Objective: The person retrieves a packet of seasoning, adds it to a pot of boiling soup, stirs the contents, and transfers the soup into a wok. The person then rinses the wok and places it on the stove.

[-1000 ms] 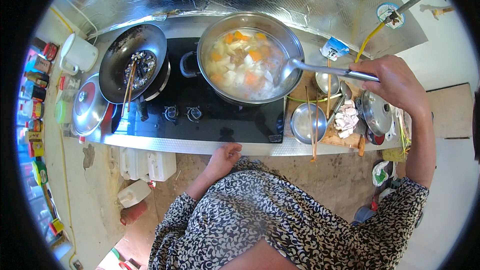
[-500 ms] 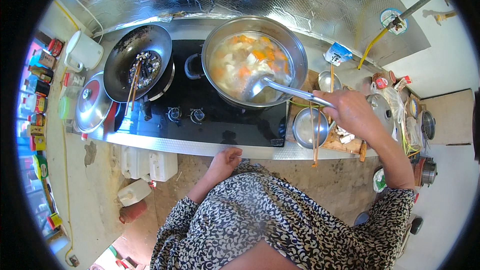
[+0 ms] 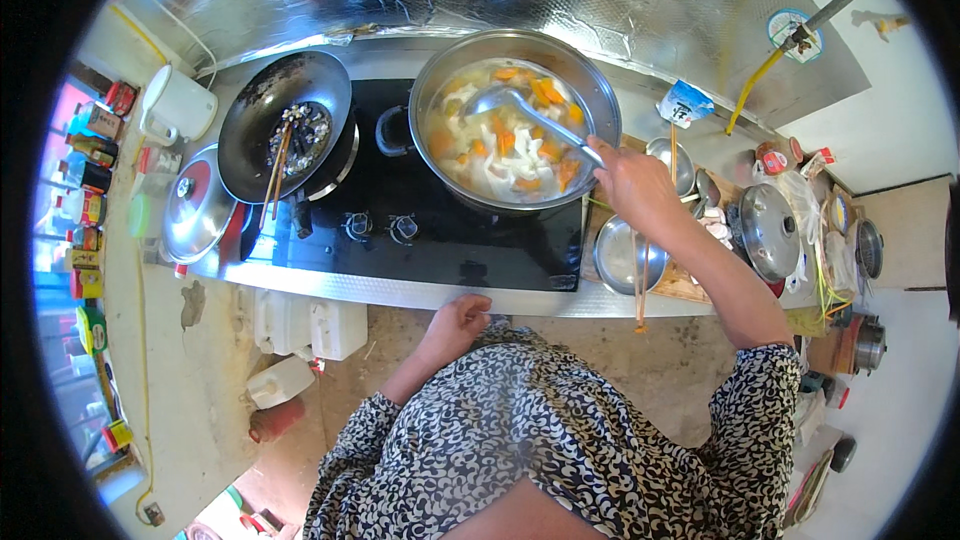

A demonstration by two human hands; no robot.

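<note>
My right hand [image 3: 638,185] is closed round the handle end of a metal ladle [image 3: 550,123]. The ladle's bowl dips into the broth at the far left part of a large steel pot [image 3: 598,80]. Orange chunks and pale white pieces of food [image 3: 512,162] float in the cloudy soup. My left hand [image 3: 460,325] rests at my belly by the counter's front edge, its fingers curled in, with nothing seen in them. Left of the pot stands a dark wok [image 3: 240,130] holding chopped bits and a pair of chopsticks [image 3: 277,172].
The black gas stove [image 3: 450,250] lies under both vessels. A steel bowl [image 3: 612,250] with chopsticks across it sits on a wooden board [image 3: 690,285] at right. Further right is a lidded pan [image 3: 768,230]. A pot lid [image 3: 200,202] and white jug [image 3: 180,105] stand at left.
The ladle's bowl has moved from the near side of the soup to its far left part. My right hand has shifted left and slightly away from me. My left hand stays curled at the counter edge.
</note>
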